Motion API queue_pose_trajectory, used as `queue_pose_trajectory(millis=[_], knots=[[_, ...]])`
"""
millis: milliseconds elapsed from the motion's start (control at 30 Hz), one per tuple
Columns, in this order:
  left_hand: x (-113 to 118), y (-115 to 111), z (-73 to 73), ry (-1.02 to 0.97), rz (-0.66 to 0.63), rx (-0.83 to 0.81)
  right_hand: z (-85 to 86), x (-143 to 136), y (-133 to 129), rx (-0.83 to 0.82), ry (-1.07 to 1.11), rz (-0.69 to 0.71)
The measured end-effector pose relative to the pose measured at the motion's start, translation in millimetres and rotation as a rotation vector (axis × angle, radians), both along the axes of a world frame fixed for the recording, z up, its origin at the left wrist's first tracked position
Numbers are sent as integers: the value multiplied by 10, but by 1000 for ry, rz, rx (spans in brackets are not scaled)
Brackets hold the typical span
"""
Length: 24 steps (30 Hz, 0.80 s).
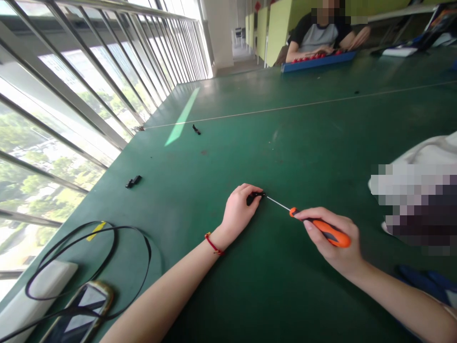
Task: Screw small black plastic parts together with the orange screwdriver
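Near the middle of the green table [228,162], my left hand [243,202] is closed around a small black part [257,194], pinching it between thumb and fingers; its exact kind is too small to make out. My right hand [337,243] grips the orange and black handle of a screwdriver [330,232]. The thin metal shaft points left, and its tip lies at or very close to the right end of the black part. Whether the tip touches the part I cannot tell.
Left on the table lie small black pieces [133,181], another black piece [196,129], a looped black cable [148,257], a phone [85,309] and a white box [43,295]. A railing [107,62] borders the left. Across sits a person [319,35] behind a blue tray [317,62]. Whitish cloth [424,152] lies right.
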<state>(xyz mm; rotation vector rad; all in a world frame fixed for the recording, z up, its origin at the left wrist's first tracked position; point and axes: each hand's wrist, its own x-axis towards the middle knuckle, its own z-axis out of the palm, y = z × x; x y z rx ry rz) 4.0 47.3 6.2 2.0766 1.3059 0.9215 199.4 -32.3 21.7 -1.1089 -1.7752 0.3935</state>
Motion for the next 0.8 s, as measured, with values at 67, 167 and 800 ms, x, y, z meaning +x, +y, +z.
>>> queue_pose_trajectory(millis=[67,167,800], knots=[[0,-4,3,2,-1,0,-1,2,-2,-6,-1,-4],[-2,-9,6,6,-1,-2,1,2,4,-9,-4,-23],[-5,-4,9,6,-10,1,-14,12,5,-57,-15,-62]])
